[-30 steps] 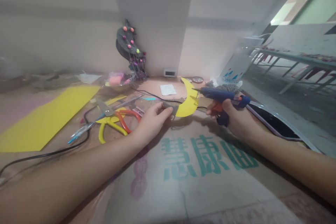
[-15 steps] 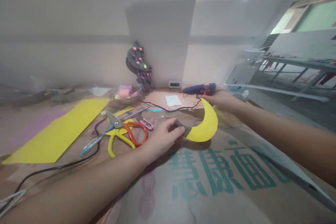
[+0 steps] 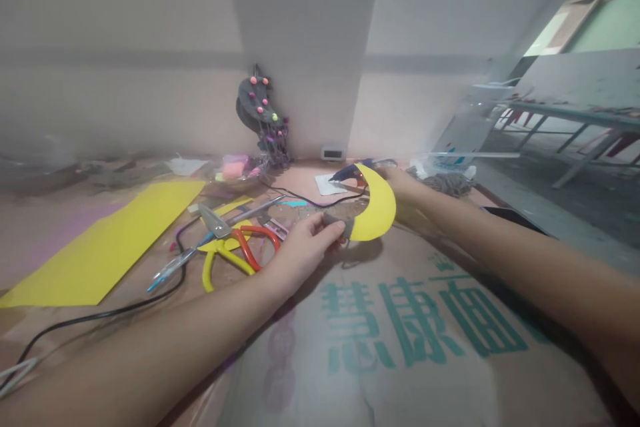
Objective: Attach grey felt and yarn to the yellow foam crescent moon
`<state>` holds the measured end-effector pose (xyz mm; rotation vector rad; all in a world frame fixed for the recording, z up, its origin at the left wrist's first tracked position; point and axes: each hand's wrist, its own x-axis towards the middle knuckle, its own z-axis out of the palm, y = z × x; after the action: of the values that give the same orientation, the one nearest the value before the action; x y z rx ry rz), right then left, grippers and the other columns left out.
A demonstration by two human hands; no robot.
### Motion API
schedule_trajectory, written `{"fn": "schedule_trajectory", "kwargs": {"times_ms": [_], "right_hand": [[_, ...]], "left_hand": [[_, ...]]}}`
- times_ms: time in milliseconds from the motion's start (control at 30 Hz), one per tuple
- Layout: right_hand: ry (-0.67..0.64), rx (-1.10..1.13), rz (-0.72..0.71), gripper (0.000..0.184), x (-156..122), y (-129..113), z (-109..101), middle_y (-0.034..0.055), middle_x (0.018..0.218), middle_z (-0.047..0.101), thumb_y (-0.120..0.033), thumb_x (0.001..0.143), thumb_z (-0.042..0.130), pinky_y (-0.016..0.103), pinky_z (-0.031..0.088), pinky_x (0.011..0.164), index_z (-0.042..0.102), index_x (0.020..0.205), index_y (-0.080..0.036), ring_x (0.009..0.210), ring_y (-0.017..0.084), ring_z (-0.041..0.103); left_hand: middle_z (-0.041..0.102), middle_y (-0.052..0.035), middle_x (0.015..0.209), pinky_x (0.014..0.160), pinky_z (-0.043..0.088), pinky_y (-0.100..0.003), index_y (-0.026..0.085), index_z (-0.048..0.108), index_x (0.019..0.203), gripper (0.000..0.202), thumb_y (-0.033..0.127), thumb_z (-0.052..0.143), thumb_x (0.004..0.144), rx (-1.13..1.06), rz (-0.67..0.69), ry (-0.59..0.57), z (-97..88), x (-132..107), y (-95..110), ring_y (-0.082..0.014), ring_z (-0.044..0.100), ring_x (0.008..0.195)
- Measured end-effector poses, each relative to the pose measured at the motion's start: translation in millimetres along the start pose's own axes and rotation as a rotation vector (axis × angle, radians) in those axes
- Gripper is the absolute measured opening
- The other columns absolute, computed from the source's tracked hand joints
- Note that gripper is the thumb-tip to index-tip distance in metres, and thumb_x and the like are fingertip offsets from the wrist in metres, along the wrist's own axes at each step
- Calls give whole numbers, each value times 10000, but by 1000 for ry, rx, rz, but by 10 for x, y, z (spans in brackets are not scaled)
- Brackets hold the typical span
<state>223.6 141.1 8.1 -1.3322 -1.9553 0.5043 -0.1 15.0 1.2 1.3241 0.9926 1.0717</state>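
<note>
One change: at the white square [image 3: 327, 188], the glue gun [image 3: 349, 174] now points its nozzle over that square, clear of the crescent [image 3: 380, 212], whose edge it reached one second ago; by judgement, no glue is going onto the crescent. Left hand [image 3: 311, 247]: thumb and fingers pinch the grey end [image 3: 349, 226] of the crescent, held raised above the printed sheet [image 3: 415, 387]. Right hand [image 3: 400, 188]: at the gun, partly behind the crescent; finger closure cannot be told.
</note>
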Motion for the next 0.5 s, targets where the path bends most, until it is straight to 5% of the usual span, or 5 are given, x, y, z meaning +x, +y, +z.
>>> {"fn": "schedule_trajectory", "kwargs": {"times_ms": [233, 433, 500], "right_hand": [[-95, -172, -136, 338, -567, -221, -308, 123, 1185, 674, -394, 909, 509, 463, 406, 1014, 674, 1098, -168, 1107, 275, 604], [-440, -160, -465, 498, -1083, -653, -36, 119, 1307, 583, -480, 794, 690, 433, 417, 1013, 620, 1199, -199, 1213, 275, 517], [-468, -156, -568, 332, -1175, -755, 61, 101, 1184, 646, -406, 864, 634, 397, 431, 980, 645, 1109, -182, 1117, 231, 561]], "left_hand": [[590, 26, 697, 648, 395, -218, 162, 548, 781, 227, 361, 657, 786, -193, 7, 76, -16, 43, -64, -94, 528, 646], [584, 37, 693, 654, 417, -226, 165, 564, 791, 218, 371, 635, 807, -103, 29, 79, 7, -23, -24, -103, 536, 654], [588, 35, 688, 655, 414, -227, 163, 560, 783, 192, 344, 611, 826, -7, 50, 89, 6, -31, -6, -107, 537, 658]]}}
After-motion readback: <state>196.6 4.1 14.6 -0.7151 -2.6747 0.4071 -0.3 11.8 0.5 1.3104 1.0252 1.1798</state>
